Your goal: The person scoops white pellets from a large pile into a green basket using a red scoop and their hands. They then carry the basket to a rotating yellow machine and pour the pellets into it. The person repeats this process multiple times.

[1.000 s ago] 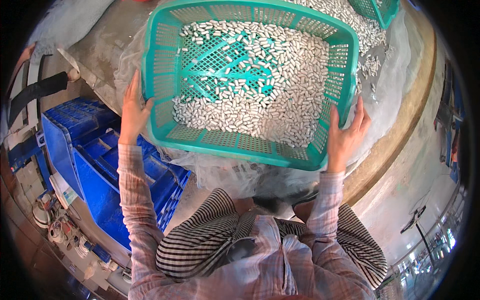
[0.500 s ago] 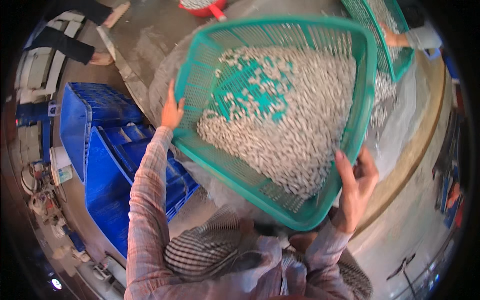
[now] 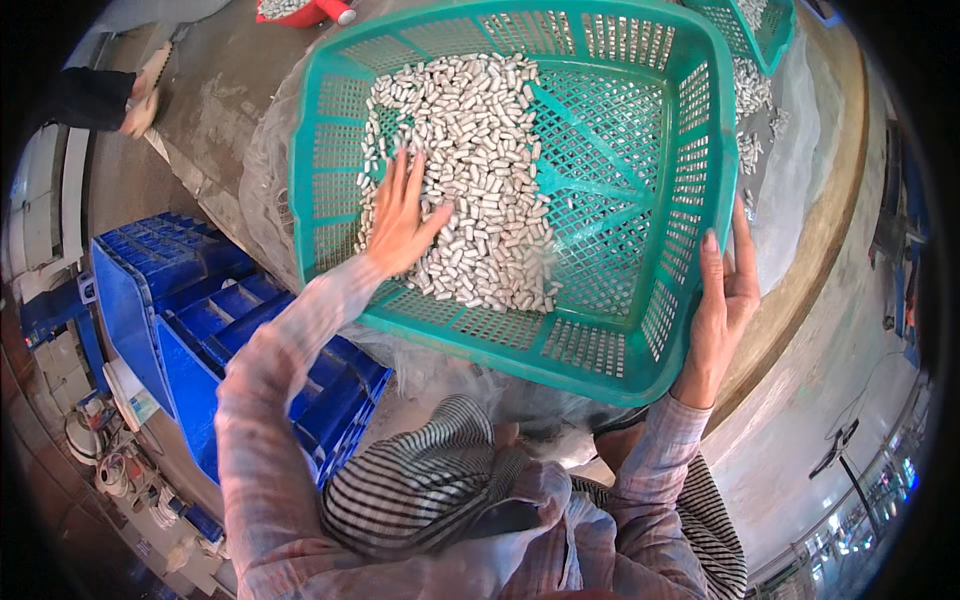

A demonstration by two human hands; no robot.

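A large green plastic basket (image 3: 620, 335) with slotted walls is in front of me. Small pale, silvery oblong pellets (image 3: 485, 200) cover its left half, and the mesh floor shows bare on the right. My left hand (image 3: 403, 222) reaches over the near left wall, its fingers spread on or just above the pellets; it holds nothing. At the near right corner, my right hand (image 3: 722, 320) is closed on the basket's rim, thumb on the inner side and fingers outside.
Blue plastic crates (image 3: 240, 330) lie at my left. A red scoop (image 3: 300, 12) with pellets sits at the far left, and another green basket (image 3: 775, 40) at the far right. Loose pellets (image 3: 750, 120) lie on a pale sheet. Another person's feet (image 3: 145, 95) are at far left.
My left hand has left the basket's left rim and come in over the pellets. The pellets have shifted from the right side to the left. The other person's hand at far right is gone from view.
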